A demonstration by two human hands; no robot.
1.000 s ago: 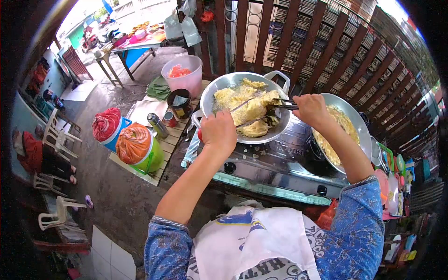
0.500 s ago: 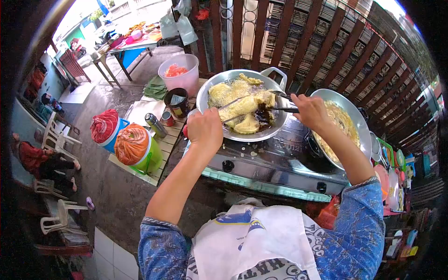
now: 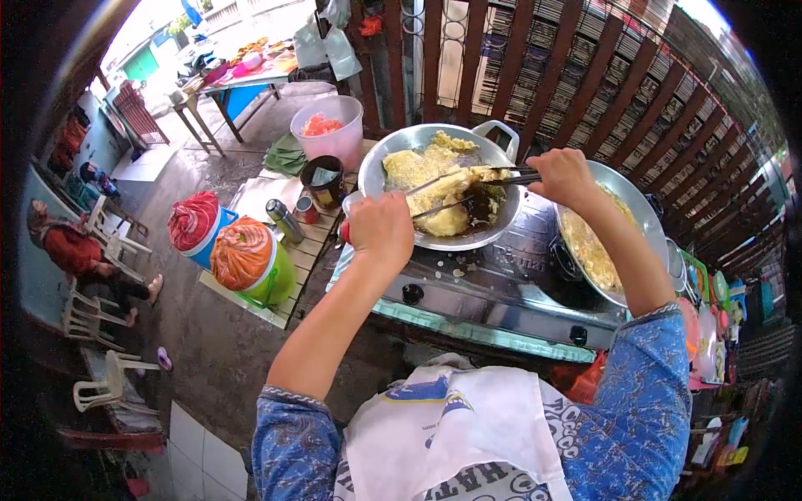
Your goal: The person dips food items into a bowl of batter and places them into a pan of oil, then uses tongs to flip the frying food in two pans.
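a person's left hand [image 3: 381, 232] and right hand [image 3: 566, 177], fingers clamped on dark metal utensils [image 3: 443, 177], work over yellow batter-coated food [image 3: 455, 185] frying in a round silver pan [image 3: 476, 242].

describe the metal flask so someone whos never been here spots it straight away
Find the round silver pan of frying food, then look left to the slatted wooden platform. The slim metal flask stands there between a green plastic bucket and a small red tin; unlike the tin, it is tall, with a dark cap.

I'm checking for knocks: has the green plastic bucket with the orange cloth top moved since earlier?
No; the green bucket still stands in the same spot on the pale slatted platform.
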